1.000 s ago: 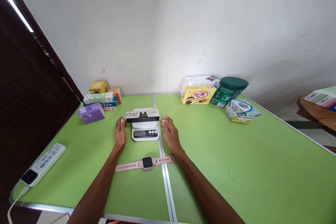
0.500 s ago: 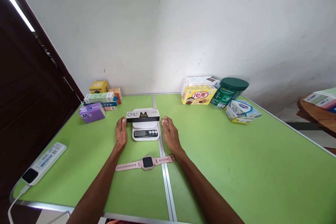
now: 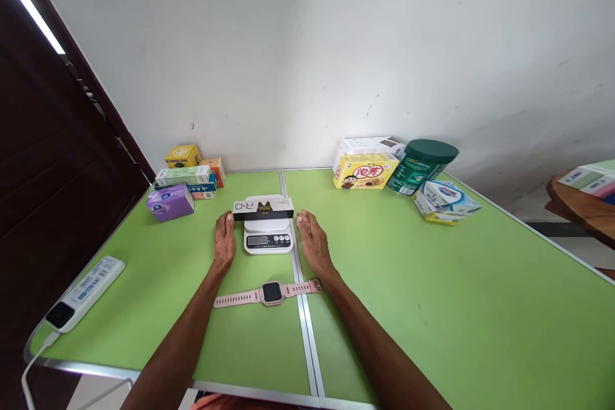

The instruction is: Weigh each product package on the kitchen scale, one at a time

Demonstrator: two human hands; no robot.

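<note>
- Left hand (image 3: 225, 237) and right hand (image 3: 314, 243) reach forward, unclenched, at either end of the box (image 3: 263, 209).
- Box: on the scale (image 3: 267, 243), long axis paralleling the far edge of the table (image 3: 446, 320).

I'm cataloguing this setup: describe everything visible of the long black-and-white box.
The long, slim box looks like printed cardboard and appears closed. Its upper face is white, with dark lettering and a black, pointed-eared shape; the side toward the camera is black. It lies crosswise on the white scale, its left end overhanging. The left hand is beside its left end, the right hand beside its right; whether either touches it is hard to tell.
</note>
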